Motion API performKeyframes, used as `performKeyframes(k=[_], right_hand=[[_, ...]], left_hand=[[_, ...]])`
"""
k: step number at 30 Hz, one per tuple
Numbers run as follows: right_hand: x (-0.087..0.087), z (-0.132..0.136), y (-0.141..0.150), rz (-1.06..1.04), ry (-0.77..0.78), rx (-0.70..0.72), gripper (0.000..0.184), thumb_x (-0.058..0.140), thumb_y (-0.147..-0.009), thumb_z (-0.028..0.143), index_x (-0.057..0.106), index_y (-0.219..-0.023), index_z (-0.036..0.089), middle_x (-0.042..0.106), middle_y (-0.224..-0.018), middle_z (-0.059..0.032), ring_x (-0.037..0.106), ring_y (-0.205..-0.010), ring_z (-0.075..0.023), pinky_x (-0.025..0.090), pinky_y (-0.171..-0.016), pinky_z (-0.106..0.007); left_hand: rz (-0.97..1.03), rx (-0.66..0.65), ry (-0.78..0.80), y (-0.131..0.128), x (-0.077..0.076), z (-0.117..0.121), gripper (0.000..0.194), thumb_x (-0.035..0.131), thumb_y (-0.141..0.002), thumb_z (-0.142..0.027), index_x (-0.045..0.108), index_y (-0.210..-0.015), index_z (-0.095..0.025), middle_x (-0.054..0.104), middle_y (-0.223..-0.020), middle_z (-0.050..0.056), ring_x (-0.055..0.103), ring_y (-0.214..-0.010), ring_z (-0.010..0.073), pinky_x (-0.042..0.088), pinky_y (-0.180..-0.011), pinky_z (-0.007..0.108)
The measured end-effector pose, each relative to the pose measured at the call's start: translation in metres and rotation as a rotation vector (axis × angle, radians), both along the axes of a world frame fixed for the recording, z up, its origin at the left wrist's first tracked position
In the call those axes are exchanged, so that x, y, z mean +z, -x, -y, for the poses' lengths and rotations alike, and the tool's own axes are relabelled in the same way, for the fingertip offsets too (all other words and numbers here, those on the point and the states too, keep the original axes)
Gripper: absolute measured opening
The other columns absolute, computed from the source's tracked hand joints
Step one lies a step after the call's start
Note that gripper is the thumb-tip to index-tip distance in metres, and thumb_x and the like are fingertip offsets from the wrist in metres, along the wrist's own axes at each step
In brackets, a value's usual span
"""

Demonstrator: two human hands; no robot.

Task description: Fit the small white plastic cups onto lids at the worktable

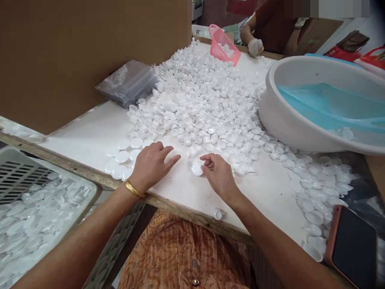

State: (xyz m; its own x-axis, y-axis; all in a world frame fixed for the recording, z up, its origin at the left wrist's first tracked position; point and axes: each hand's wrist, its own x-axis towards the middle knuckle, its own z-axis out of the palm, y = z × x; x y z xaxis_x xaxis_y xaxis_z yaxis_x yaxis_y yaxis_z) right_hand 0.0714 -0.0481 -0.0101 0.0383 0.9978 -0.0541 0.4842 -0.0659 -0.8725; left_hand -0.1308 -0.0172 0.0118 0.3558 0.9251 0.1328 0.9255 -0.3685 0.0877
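A big heap of small white plastic cups [207,104] covers the white table [90,140]. Flat white saucers [123,156] lie in a loose group at its near left. My left hand [152,164] rests palm down beside those saucers, fingers stretched out and holding nothing. My right hand [218,174] is curled, its fingertips pinching a white saucer [197,168] that lies on the table at the near edge of the heap.
A large white basin [300,120] with a blue liner stands at the right. A phone [353,245] lies near right among more saucers. A grey crate [36,208] of white pieces sits at left. Another person's gloved hand [255,46] and a pink scoop [224,44] are at the far end. A cardboard wall and a plastic bag [128,82] are at back left.
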Motion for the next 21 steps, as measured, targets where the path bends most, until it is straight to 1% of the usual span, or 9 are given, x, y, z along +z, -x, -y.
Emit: performKeyframes(k=[2, 4, 6, 9, 11, 15, 18, 21], right_hand=[[0.000, 0.000, 0.002, 0.036, -0.046, 0.011, 0.023, 0.053, -0.073, 0.011, 0.062, -0.093, 0.017, 0.054, -0.083, -0.0022, 0.055, -0.072, -0.0130, 0.048, -0.069, -0.029], [-0.001, -0.001, 0.004, 0.051, -0.079, 0.027, 0.023, 0.053, -0.074, 0.010, 0.061, -0.094, 0.017, 0.055, -0.085, -0.0031, 0.055, -0.074, -0.0134, 0.049, -0.069, -0.029], [-0.002, 0.000, 0.005, 0.061, -0.108, 0.045, 0.022, 0.053, -0.075, 0.010, 0.061, -0.094, 0.016, 0.056, -0.087, -0.0041, 0.056, -0.076, -0.0139, 0.049, -0.070, -0.029], [-0.005, 0.003, 0.006, 0.064, -0.159, 0.083, 0.020, 0.051, -0.077, 0.009, 0.060, -0.094, 0.017, 0.057, -0.091, -0.0056, 0.058, -0.079, -0.0143, 0.050, -0.072, -0.029], [-0.007, 0.007, 0.007, 0.051, -0.174, 0.120, 0.020, 0.050, -0.079, 0.009, 0.059, -0.095, 0.017, 0.059, -0.094, -0.0058, 0.059, -0.081, -0.0144, 0.050, -0.074, -0.030], [-0.010, 0.016, 0.009, 0.011, -0.134, 0.182, 0.022, 0.049, -0.082, 0.011, 0.058, -0.100, 0.019, 0.064, -0.096, -0.0051, 0.062, -0.085, -0.0161, 0.050, -0.077, -0.032], [-0.012, 0.019, 0.009, -0.033, -0.083, 0.205, 0.023, 0.048, -0.083, 0.013, 0.058, -0.103, 0.020, 0.066, -0.098, -0.0049, 0.062, -0.087, -0.0164, 0.050, -0.079, -0.033], [-0.016, 0.019, 0.010, -0.114, -0.010, 0.209, 0.022, 0.047, -0.085, 0.017, 0.057, -0.105, 0.020, 0.065, -0.099, -0.0046, 0.063, -0.085, -0.0150, 0.051, -0.078, -0.032]], left_hand=[[0.103, -0.041, 0.087, -0.010, 0.000, 0.005, 0.037, 0.043, -0.087, -0.046, 0.064, -0.104, -0.021, 0.058, -0.085, 0.007, 0.055, -0.081, 0.0202, 0.039, -0.067, 0.029], [0.219, -0.052, 0.220, -0.024, -0.003, 0.012, 0.034, 0.045, -0.086, -0.045, 0.063, -0.104, -0.022, 0.060, -0.086, 0.005, 0.056, -0.079, 0.0183, 0.039, -0.066, 0.028], [0.300, -0.009, 0.333, -0.037, -0.007, 0.017, 0.031, 0.047, -0.085, -0.043, 0.063, -0.099, -0.021, 0.061, -0.083, 0.004, 0.056, -0.075, 0.0172, 0.038, -0.064, 0.027], [0.384, 0.080, 0.442, -0.048, -0.009, 0.020, 0.024, 0.049, -0.083, -0.038, 0.062, -0.087, -0.018, 0.061, -0.073, 0.002, 0.054, -0.068, 0.0162, 0.035, -0.060, 0.027], [0.452, 0.125, 0.522, -0.048, -0.008, 0.019, 0.021, 0.050, -0.080, -0.036, 0.060, -0.082, -0.018, 0.060, -0.068, 0.001, 0.053, -0.064, 0.0153, 0.034, -0.057, 0.026], [0.608, 0.156, 0.668, -0.043, -0.007, 0.018, 0.022, 0.050, -0.077, -0.034, 0.061, -0.085, -0.016, 0.057, -0.062, -0.001, 0.051, -0.058, 0.0136, 0.035, -0.055, 0.024], [0.691, 0.164, 0.709, -0.040, -0.009, 0.019, 0.024, 0.050, -0.075, -0.034, 0.061, -0.086, -0.015, 0.053, -0.056, -0.003, 0.049, -0.053, 0.0124, 0.034, -0.053, 0.024], [0.752, 0.187, 0.725, -0.040, -0.012, 0.020, 0.024, 0.051, -0.073, -0.033, 0.061, -0.085, -0.015, 0.049, -0.053, -0.004, 0.046, -0.051, 0.0110, 0.033, -0.051, 0.023]])
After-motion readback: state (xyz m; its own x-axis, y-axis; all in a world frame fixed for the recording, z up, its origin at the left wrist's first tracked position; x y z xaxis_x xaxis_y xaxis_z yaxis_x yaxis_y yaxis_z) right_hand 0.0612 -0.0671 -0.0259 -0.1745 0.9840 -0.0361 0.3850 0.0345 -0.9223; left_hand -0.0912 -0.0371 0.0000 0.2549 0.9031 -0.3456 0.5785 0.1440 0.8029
